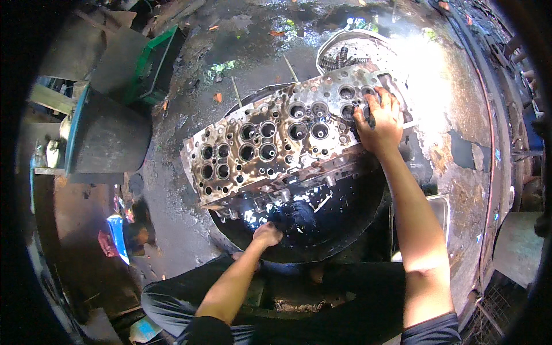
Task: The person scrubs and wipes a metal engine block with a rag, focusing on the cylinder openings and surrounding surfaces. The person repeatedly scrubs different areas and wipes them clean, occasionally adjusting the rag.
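A long metal engine cylinder head (230, 135) lies tilted across a round black basin (351, 236), its flat face with several valve holes turned up and wet with brown, oily grime. My right hand (382, 123) rests on its right end, fingers spread and bent over the holes there. Lower down, my left hand (268, 234) is closed at the basin's near side, over dark shiny liquid (345, 201). Whatever its fingers hold is hidden; a dark bluish blur shows in the liquid beside it.
Behind the head's right end stands a round pale tub (368, 43) with several coil springs (342, 57). A grey bin (109, 135) and a green-edged crate (155, 63) stand at the left. A blue-and-white packet (118, 237) lies nearer me. The ground (172, 190) is wet and stained.
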A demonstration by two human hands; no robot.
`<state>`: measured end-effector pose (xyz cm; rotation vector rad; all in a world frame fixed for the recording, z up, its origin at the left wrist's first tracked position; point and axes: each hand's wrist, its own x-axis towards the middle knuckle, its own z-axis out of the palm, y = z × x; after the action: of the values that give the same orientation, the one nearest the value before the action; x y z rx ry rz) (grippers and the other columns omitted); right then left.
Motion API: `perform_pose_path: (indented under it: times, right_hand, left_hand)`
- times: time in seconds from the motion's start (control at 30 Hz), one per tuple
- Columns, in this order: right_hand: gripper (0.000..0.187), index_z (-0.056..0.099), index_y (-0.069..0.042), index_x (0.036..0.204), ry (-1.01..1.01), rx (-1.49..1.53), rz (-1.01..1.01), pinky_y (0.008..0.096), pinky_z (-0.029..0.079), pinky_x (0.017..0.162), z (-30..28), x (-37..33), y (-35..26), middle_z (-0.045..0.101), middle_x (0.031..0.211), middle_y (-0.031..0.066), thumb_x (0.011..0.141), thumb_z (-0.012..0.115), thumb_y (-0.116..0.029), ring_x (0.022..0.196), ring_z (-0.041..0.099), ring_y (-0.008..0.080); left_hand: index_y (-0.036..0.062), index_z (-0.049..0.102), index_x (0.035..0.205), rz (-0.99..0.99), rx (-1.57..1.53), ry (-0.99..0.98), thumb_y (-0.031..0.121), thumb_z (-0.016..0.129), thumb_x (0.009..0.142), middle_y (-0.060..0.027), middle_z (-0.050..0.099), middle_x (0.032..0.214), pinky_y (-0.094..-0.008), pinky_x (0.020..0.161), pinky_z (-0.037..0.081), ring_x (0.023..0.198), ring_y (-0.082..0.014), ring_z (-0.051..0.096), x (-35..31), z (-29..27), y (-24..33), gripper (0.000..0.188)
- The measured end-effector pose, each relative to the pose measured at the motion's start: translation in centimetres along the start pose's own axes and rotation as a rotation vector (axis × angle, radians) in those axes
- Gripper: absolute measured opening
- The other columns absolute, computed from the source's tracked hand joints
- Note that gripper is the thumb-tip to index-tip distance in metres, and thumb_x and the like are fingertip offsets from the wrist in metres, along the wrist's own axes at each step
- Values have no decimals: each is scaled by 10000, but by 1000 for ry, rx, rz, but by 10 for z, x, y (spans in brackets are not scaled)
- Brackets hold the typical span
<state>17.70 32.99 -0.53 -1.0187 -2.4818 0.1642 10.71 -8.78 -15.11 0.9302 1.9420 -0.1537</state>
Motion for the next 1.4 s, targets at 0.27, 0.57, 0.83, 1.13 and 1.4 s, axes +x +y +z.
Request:
perform_pose_path:
  times: [0.27, 0.57, 0.83, 1.13, 1.4]
  right_hand:
    - [443, 682, -96, 1183, 94, 57, -51, 499, 372, 1070, 3, -1, 4, 540, 1391, 136, 841, 659, -377, 1298, 468, 358]
    - [492, 661, -100, 1242, -28, 65, 18, 495, 351, 1087, -7, 0, 1, 506, 1433, 131, 861, 623, -409, 1327, 436, 354]
    - [480, 648, -108, 1245, -96, 54, 48, 483, 347, 1097, -13, 3, -2, 477, 1451, 114, 875, 614, -413, 1351, 407, 341]
    - [477, 658, -90, 1231, -77, 59, 42, 477, 342, 1108, -14, 4, -4, 492, 1423, 128, 866, 626, -395, 1353, 406, 330]
    - [472, 657, -90, 1232, -73, 87, 47, 481, 349, 1102, -18, 4, -3, 489, 1426, 121, 871, 637, -393, 1352, 410, 328]
  left_hand:
    - [-1, 617, 1282, 284, -588, 15, 118, 725, 755, -64, 723, 932, -348, 810, 521, 869, -189, 660, -118, -201, 62, 551]
    - [224, 402, 1527, 360, 144, 600, 212, 681, 789, -207, 710, 1056, -450, 852, 540, 914, -388, 689, -30, -328, 179, 789]
    - [250, 290, 1575, 157, 518, 216, 234, 685, 740, -198, 692, 1166, -439, 894, 549, 1066, -349, 678, -12, -334, 192, 923]
    - [36, 751, 794, 118, -367, 108, 253, 753, 688, -78, 662, 684, -371, 521, 459, 575, -202, 591, 57, -338, 212, 241]
    - [55, 590, 989, 288, -2024, 170, 92, 624, 872, -22, 531, 650, -230, 414, 375, 491, -113, 473, 48, -282, 215, 127]
